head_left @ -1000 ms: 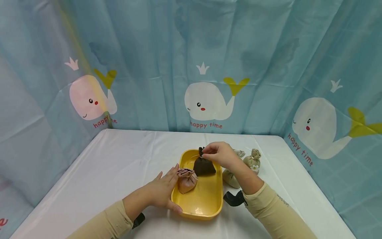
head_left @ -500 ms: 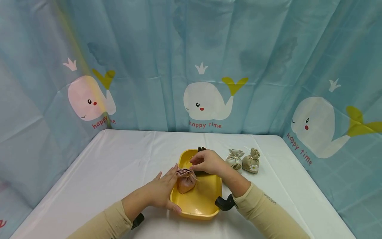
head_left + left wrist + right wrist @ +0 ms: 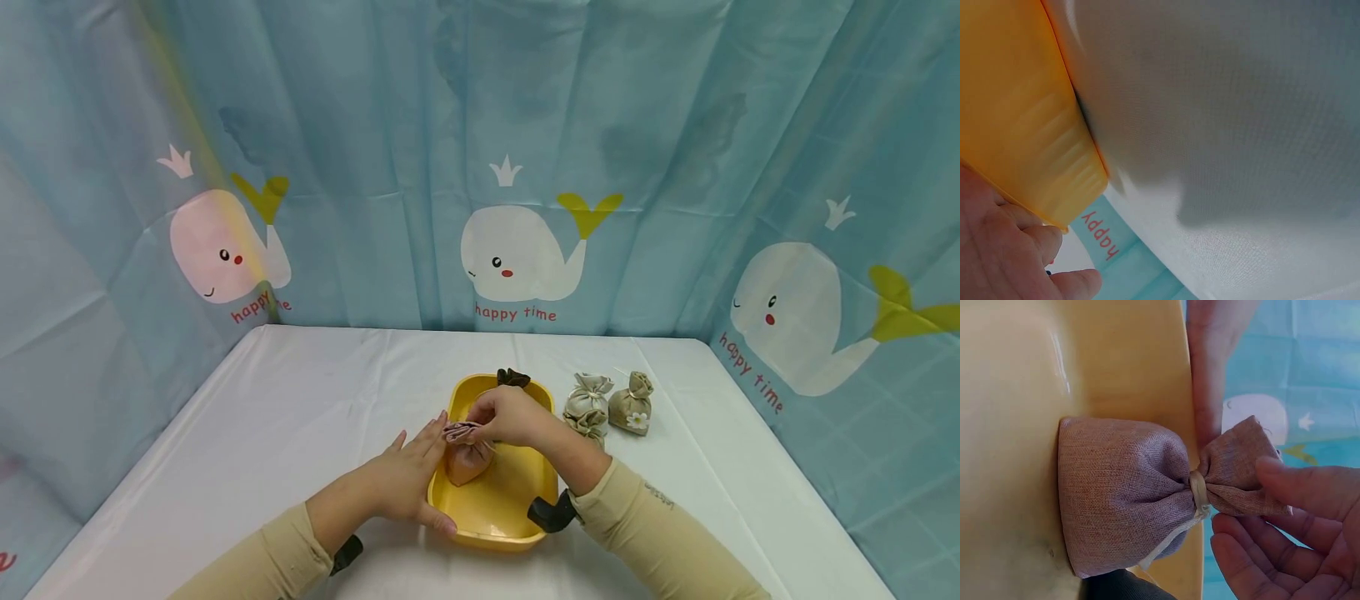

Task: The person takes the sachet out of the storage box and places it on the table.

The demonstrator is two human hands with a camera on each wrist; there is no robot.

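Observation:
A small pinkish drawstring pouch (image 3: 1125,494), tied with a pale ribbon, stands inside the yellow tray (image 3: 498,508) near its left wall. My right hand (image 3: 513,417) pinches the pouch's gathered top, thumb on the near side and fingers behind it in the right wrist view. Against the tray's left rim rests my left hand (image 3: 408,479), its fingers stretched along the edge. Behind the right hand, a dark brown pouch (image 3: 513,378) sits at the tray's far end, mostly hidden.
To the right of the tray, a whitish pouch (image 3: 588,393), an olive pouch (image 3: 588,423) partly behind my forearm, and a beige pouch with a white flower (image 3: 632,406) stand on the white tablecloth (image 3: 300,417). A blue whale-print curtain (image 3: 420,167) hangs behind.
My right hand has let go of the dark pouch at the tray's far end and moved left and nearer, onto the pinkish pouch's top. The left hand has stayed on the rim.

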